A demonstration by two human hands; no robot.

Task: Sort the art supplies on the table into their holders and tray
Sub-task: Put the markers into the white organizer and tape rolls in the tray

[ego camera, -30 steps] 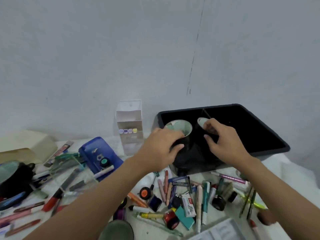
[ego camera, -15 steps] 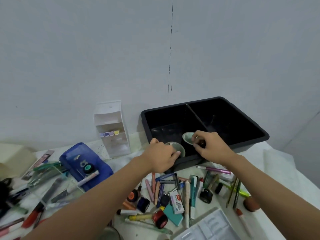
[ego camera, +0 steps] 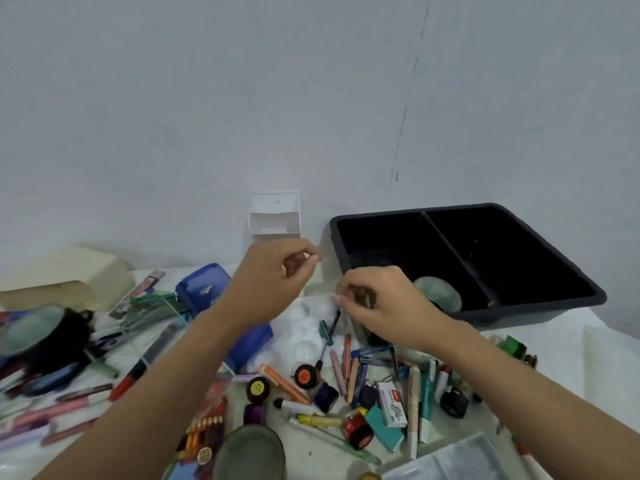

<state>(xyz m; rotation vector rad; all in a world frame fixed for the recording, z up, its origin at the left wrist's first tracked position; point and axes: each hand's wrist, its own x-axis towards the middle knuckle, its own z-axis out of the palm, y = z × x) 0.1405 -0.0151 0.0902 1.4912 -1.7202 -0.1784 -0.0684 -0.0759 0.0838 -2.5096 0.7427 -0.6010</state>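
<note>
**Tech A:** Head view. Report the left hand.

**Tech B:** The left hand [ego camera: 270,282] is raised over the table [ego camera: 571,358], in front of the white holder [ego camera: 275,216] that stands against the wall. The fingers are curled, and the thumb tip meets the forefinger tip. No item is visible in the pinch, so I cannot tell whether it holds anything.

**Tech A:** And the right hand?

**Tech B:** The right hand [ego camera: 381,306] is at the front left corner of the black tray [ego camera: 540,307], knuckles up and fingers curled under. I cannot tell whether it grips anything. The two hands are near each other but not touching.

**Tech A:** Tray layout?

**Tech B:** It has two compartments split by one divider. A pale green bowl [ego camera: 440,292] sits in the left compartment near the front wall, partly hidden by the right hand.

**Tech A:** Loose supplies?

**Tech B:** A white palette [ego camera: 304,330] lies on the table below and between the hands. Nearer the camera are:
- crayons [ego camera: 336,372]
- an orange-lidded pot [ego camera: 305,375]
- a yellow-lidded pot [ego camera: 258,389]
- a red pot [ego camera: 356,429]
- a staple box [ego camera: 391,403]

A blue case [ego camera: 202,289] lies partly under the left forearm. A cream box [ego camera: 69,275] sits at the far left by the wall.
</note>
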